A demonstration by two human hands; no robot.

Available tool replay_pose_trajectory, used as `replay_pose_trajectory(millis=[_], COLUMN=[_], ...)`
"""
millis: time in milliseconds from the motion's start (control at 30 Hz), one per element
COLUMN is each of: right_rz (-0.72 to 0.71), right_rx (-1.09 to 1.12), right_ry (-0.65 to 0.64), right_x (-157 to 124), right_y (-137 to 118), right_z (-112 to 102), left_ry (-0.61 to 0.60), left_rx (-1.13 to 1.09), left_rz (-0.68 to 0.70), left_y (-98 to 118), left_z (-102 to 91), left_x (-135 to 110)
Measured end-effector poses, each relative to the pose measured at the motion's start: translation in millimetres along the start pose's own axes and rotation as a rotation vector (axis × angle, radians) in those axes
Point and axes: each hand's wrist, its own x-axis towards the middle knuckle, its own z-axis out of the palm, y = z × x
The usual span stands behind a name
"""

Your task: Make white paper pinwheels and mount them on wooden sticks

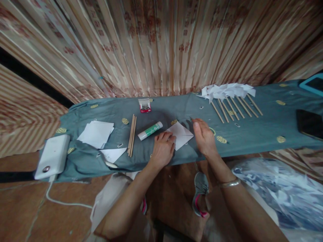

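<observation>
A white paper square (180, 136) lies on the cloth with one corner towards my right hand, and a dark line runs inward from that corner. My left hand (163, 146) rests on its left part, fingers bent and holding it down. Just off the right corner, my right hand (204, 136) is closed around what looks like a pair of scissors (191, 118); a dark tip shows past the fingers and a yellow-green loop behind the hand. Most of that tool is hidden. A green and white glue stick (150, 130) lies beside my left hand.
Wooden sticks (132, 136), a small red box (145, 106) of metal pieces, a paper stack (96, 133) and a folded paper (114, 154) lie left. Paper pinwheels (228, 91) on sticks lie right, near a dark phone (309, 123). A white power bank (52, 156) sits at the left end.
</observation>
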Motion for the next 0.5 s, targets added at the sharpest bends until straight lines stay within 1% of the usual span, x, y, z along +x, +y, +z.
replay_pose_trajectory(millis=[100,200,300,367,500], right_rz=[-0.016,-0.024,-0.02,-0.033,-0.053], right_rx=[-0.049,-0.18,-0.255,-0.266,-0.276], right_ry=[-0.003,-0.031,-0.035,-0.013,0.011], right_x=[-2.1,-6.6,-10.7,-13.2,-17.8], right_y=[3.1,10.8,22.2,29.5,37.8], right_z=[4.0,16.0,25.1,26.2,20.9], left_ry=[0.011,0.02,0.031,0.041,0.065], left_rx=[0.008,0.026,0.033,0.025,0.013], left_rz=[0.009,0.011,0.02,0.028,0.013], left_y=[-0.3,-0.9,-3.0,-5.5,-11.9], left_z=[1.3,2.0,1.7,1.0,0.1], left_x=[-0.5,-1.5,-3.6,-5.7,-12.1])
